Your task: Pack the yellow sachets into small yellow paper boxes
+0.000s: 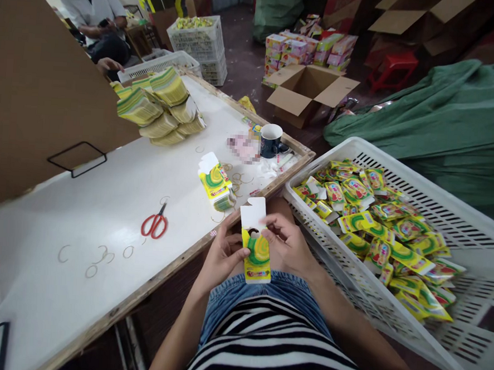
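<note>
A small yellow-and-green folding carton (258, 258) stands upright over my lap, its white top flaps raised. My left hand (225, 253) is closed on its left side, thumb across the front. At its upper right edge, the curled fingers of my right hand (287, 240) grip the carton just below the flap; the fingertips are slightly blurred. On the white table (116, 199), just beyond my left hand, lies a small stack of flat cartons (217, 184) of the same print.
Red-handled scissors (155, 224) and several rubber bands lie on the table. Bundled flat cartons (162, 104) are piled farther back, and a dark mug (270, 142) stands near the corner. To my right, a white crate (399, 161) holds many cartons. A person (96, 16) sits at back left.
</note>
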The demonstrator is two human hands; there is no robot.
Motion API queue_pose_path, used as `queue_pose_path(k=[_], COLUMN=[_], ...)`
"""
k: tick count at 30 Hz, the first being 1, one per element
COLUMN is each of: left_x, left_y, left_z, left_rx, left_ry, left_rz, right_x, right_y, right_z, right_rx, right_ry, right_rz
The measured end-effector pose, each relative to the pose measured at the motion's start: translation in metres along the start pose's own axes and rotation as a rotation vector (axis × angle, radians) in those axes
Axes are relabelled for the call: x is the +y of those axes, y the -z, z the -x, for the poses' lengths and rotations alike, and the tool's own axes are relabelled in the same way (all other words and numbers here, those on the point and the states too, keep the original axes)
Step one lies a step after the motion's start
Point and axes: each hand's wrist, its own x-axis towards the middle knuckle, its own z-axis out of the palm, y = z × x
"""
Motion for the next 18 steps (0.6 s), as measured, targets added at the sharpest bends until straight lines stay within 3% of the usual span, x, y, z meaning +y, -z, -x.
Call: queue_pose_path(k=[3,7,10,13,18], left_x=[-0.002,-0.007,-0.011,-0.013,-0.014], left_y=[0.001,0.002,-0.001,-0.006,-0.006], left_z=[-0.002,-0.003,-0.003,-0.004,-0.005], left_rx=[0.0,0.076,0.155,0.111,0.061], left_ry=[-0.015,-0.049,-0.073,-0.054,-0.012], left_rz=[-0.034,-0.171,-0.245,-0.206,-0.154], right_x=[0.002,-0.002,-0.005,-0.002,0.008], right_y=[0.001,0.011,0.014,0.009,0.0], right_z=[-0.001,-0.002,-0.001,0.0,0.0], right_rx=[0.037,0.035,-0.036,-0.05,0.004], right_ry=[-0.002,0.092,-0.034,-0.124,-0.099], right_rz=[-0.047,0.089,0.122,0.249,0.394])
